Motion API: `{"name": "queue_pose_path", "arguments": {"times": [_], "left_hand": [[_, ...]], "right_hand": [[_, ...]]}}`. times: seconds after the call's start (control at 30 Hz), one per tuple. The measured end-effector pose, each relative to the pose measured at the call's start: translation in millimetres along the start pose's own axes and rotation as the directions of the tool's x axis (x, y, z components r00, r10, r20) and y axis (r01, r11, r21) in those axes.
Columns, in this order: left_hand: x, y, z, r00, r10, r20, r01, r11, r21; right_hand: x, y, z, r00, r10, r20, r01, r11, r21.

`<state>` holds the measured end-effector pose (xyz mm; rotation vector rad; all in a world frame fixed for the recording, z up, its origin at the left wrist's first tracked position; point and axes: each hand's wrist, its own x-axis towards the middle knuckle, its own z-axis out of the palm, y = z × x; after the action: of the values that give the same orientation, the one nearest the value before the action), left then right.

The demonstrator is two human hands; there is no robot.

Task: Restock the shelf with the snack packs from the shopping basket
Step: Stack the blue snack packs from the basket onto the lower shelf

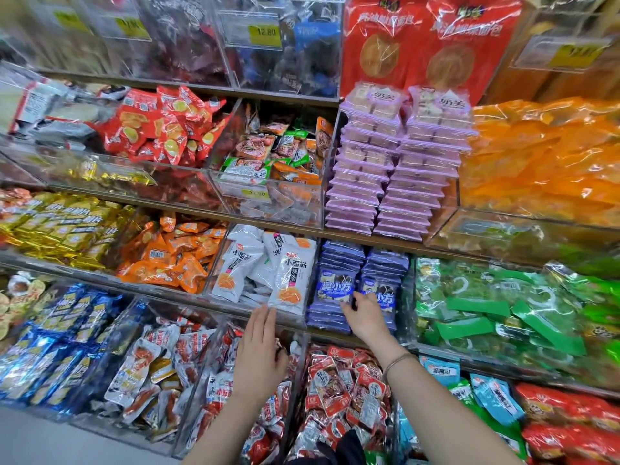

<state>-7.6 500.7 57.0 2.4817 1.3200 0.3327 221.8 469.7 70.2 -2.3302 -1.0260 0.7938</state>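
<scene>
Our right hand (364, 315) is the nearer one. The standing blue pack (385, 298) lies just beyond its fingertips and a little to their right, touching them, long axis upright and face toward us. The fingers bend onto it, but we cannot tell whether they pinch it. Our left hand (261, 347), fingers straight and together, holds nothing; the white packs (290, 273) sit just above its tips.
</scene>
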Motion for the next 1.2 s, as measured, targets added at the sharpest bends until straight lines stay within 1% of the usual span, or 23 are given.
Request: {"name": "queue_pose_path", "arguments": {"times": [0.07,0.13,0.17,0.23,0.3,0.37,0.47,0.53,0.63,0.67,0.77,0.87,0.97,1.1,1.17,1.2], "left_hand": [[-2,1,-2,1.000,0.013,0.003,-0.013,1.000,-0.025],[-8,4,-3,1.000,-0.021,0.015,0.022,0.995,-0.097],[-13,6,-2,0.997,-0.065,0.038,0.070,0.987,-0.146],[-29,10,1,0.976,-0.177,0.129,0.206,0.943,-0.261],[-49,12,8,0.938,-0.257,0.232,0.323,0.891,-0.320],[-72,10,15,0.902,-0.304,0.307,0.394,0.871,-0.295],[-108,2,25,0.842,-0.333,0.426,0.453,0.864,-0.220],[-133,-5,34,0.789,-0.307,0.532,0.462,0.867,-0.185],[-175,-12,43,0.673,-0.253,0.695,0.532,0.819,-0.216],[-191,-14,47,0.644,-0.224,0.731,0.532,0.818,-0.219],[-241,-17,53,0.609,-0.188,0.771,0.469,0.869,-0.159],[-287,-22,62,0.562,-0.183,0.807,0.488,0.861,-0.144],[-326,-24,68,0.526,-0.199,0.827,0.497,0.861,-0.108],[-371,-21,74,0.494,-0.246,0.834,0.530,0.846,-0.064],[-384,-15,77,0.480,-0.271,0.835,0.551,0.833,-0.047],[-389,-10,78,0.468,-0.275,0.840,0.567,0.822,-0.047]], "right_hand": [[-7,3,-4,1.000,-0.010,-0.007,0.010,0.996,0.086],[-23,9,-8,0.999,-0.031,-0.044,0.038,0.983,0.177],[-33,12,-10,0.998,-0.042,-0.053,0.052,0.976,0.210],[-58,24,-8,0.998,-0.043,-0.056,0.056,0.966,0.254],[-84,41,-3,0.998,-0.015,-0.058,0.033,0.950,0.312],[-114,62,4,0.999,0.019,-0.036,-0.005,0.935,0.354],[-162,99,17,0.996,0.089,0.019,-0.089,0.913,0.398],[-195,126,29,0.990,0.134,0.051,-0.143,0.907,0.397],[-246,169,50,0.980,0.171,0.104,-0.197,0.919,0.341],[-264,184,59,0.972,0.196,0.133,-0.230,0.915,0.331],[-322,223,82,0.924,0.325,0.202,-0.376,0.869,0.323],[-378,251,96,0.874,0.433,0.221,-0.484,0.822,0.300],[-425,274,105,0.843,0.497,0.207,-0.538,0.782,0.315],[-474,298,105,0.783,0.600,0.167,-0.613,0.696,0.373],[-491,311,99,0.774,0.616,0.145,-0.617,0.685,0.388],[-497,320,95,0.774,0.620,0.130,-0.619,0.696,0.364]]}}
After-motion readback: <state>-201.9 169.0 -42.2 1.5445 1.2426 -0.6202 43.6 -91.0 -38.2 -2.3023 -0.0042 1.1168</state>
